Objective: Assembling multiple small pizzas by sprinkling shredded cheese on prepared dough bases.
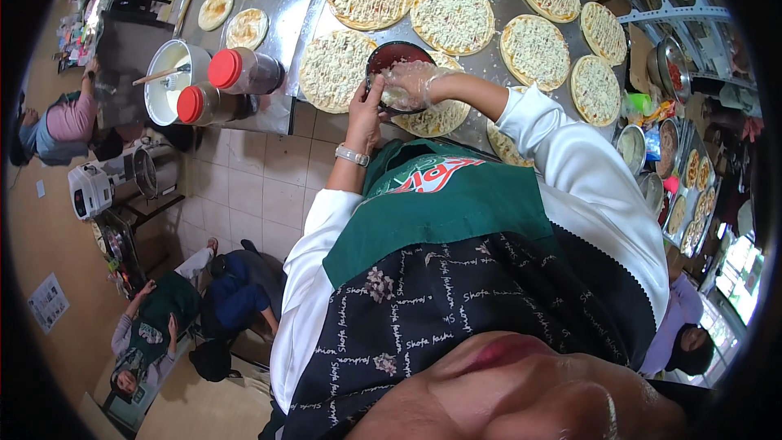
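Note:
My left hand (364,118), bare and with a bracelet at the wrist, grips the near left rim of a dark bowl (398,52) with a reddish inside. The bowl is held over the near edge of a metal table. My right hand (410,85) wears a clear plastic glove and reaches into the bowl; its fingertips are too hidden to make out. Round pizzas topped with white shreds surround the bowl: one pizza (336,72) lies just left of it, another pizza (452,18) beyond it, and a third pizza (438,120) partly beneath my right hand.
Left on the table stand a white bucket (167,102) with a wooden-handled tool and two red-lidded jars (226,70) (191,103). Small sauced bases (247,28) and a brush (190,2) lie behind. Metal bowls (630,149) crowd the right side. Other people sit lower left.

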Available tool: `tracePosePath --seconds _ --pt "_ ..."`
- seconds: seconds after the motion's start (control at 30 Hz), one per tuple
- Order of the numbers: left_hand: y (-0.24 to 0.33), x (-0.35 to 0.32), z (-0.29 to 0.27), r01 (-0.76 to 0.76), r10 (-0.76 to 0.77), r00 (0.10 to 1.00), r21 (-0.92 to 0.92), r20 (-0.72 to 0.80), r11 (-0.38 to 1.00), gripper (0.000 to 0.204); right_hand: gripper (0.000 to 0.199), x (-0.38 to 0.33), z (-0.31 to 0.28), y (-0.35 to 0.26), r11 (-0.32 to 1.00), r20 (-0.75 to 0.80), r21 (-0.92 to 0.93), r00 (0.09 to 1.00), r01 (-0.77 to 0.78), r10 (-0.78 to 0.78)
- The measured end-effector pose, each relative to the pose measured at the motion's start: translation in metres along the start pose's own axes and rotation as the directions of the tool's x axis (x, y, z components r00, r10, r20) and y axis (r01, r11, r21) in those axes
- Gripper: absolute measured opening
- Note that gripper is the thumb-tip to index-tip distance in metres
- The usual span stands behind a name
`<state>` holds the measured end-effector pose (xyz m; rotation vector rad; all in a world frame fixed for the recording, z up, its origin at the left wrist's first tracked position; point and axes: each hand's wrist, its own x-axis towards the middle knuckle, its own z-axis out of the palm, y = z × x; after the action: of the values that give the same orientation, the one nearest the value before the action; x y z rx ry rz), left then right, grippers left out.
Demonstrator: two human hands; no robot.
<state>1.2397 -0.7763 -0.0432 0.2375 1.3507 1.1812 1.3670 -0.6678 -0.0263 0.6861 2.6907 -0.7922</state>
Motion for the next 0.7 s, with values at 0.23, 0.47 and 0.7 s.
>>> tracePosePath --seconds 0.23,0.47,0.7 --pt "-0.012 0.003 0.002 0.078 -0.071 0.995 -0.085 0.076 0.993 0.052 0.02 0.012 0.007 0.038 0.68 0.255 0.726 0.958 -0.102 -0.129" --pt "-0.008 0.006 -0.02 0.012 -0.008 0.998 -0.063 0.062 0.998 0.05 0.026 0.019 -0.056 0.106 0.309 0.147 0.933 0.98 -0.182 0.132" --pt "0.001 -0.018 -0.03 0.001 0.009 0.998 -0.174 0.057 0.985 0.054 0.028 0.076 -0.039 0.226 0.592 -0.048 0.747 0.864 -0.302 0.502"
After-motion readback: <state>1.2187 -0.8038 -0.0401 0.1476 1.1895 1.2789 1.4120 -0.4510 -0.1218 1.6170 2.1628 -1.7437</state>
